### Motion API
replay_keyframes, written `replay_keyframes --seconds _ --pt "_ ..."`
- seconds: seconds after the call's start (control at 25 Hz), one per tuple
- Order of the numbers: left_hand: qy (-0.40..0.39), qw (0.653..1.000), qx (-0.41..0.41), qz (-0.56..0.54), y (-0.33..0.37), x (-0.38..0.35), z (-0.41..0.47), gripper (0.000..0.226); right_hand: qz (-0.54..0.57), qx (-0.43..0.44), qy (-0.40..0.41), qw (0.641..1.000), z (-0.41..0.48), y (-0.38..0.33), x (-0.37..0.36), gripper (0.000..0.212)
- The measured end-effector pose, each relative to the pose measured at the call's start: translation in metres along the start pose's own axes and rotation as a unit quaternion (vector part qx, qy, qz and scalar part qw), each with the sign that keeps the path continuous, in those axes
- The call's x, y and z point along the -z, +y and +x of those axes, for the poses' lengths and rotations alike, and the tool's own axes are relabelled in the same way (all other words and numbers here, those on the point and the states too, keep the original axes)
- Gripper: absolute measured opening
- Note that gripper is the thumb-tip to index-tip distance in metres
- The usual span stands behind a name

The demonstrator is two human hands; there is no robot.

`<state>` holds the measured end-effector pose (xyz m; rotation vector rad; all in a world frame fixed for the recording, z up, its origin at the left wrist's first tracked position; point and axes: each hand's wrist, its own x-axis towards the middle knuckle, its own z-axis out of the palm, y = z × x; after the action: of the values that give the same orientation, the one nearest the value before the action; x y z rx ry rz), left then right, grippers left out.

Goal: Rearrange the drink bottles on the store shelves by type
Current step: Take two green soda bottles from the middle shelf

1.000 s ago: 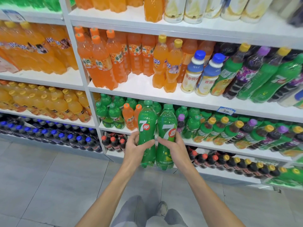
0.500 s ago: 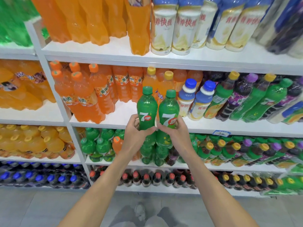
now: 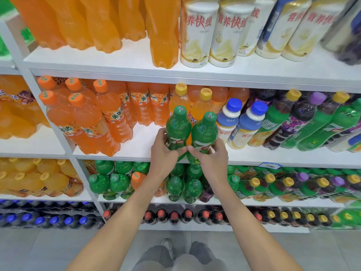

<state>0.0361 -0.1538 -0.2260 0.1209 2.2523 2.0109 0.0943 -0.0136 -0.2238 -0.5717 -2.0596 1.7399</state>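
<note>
Sorting looks far from finished. My left hand (image 3: 163, 151) grips 1 green 7up bottle (image 3: 178, 126) and my right hand (image 3: 212, 155) grips a 2nd green bottle (image 3: 205, 130). The 2 stand upright and touching, in front of the middle shelf (image 3: 140, 141). Left to do, I judge: purple-capped bottles (image 3: 300, 114) sit among green ones on the right, and 1 orange-capped bottle (image 3: 136, 178) stands among the greens below.

Blue price tag (image 3: 270, 165), grey floor (image 3: 48, 249)

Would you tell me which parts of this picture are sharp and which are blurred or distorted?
Head view: the left green plastic bottle and right green plastic bottle are fairly sharp; the purple-capped dark bottle toward the right edge smears and leans; lighting is even.
</note>
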Motion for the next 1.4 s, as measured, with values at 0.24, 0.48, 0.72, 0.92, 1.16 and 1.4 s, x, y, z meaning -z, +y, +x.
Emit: replay_keyframes --seconds 0.24,0.48,0.72,0.92,1.16,1.4 --pt "0.011 1.0 -0.014 0.006 -0.001 -0.008 -0.004 0.061 -0.005 -0.002 -0.007 1.0 0.005 0.003 0.006 0.064" --pt "0.022 1.0 -0.018 0.012 -0.001 -0.026 -0.005 0.063 -0.005 0.002 0.028 1.0 0.013 0.001 0.023 0.052" --pt "0.043 0.999 -0.014 0.027 -0.006 -0.038 -0.008 0.066 -0.059 0.03 0.051 0.997 0.026 0.004 0.034 0.048" --pt "0.083 0.995 -0.02 0.055 -0.003 -0.045 -0.016 0.058 -0.058 0.024 0.072 0.995 0.02 0.011 0.028 0.071" --pt "0.079 0.99 -0.011 0.113 -0.009 -0.043 -0.019 0.065 -0.081 0.015 0.055 0.995 0.02 0.021 0.028 0.069" --pt "0.09 0.985 0.007 0.148 -0.023 -0.034 -0.042 0.056 -0.073 -0.001 0.037 0.997 -0.007 0.02 0.039 0.064"
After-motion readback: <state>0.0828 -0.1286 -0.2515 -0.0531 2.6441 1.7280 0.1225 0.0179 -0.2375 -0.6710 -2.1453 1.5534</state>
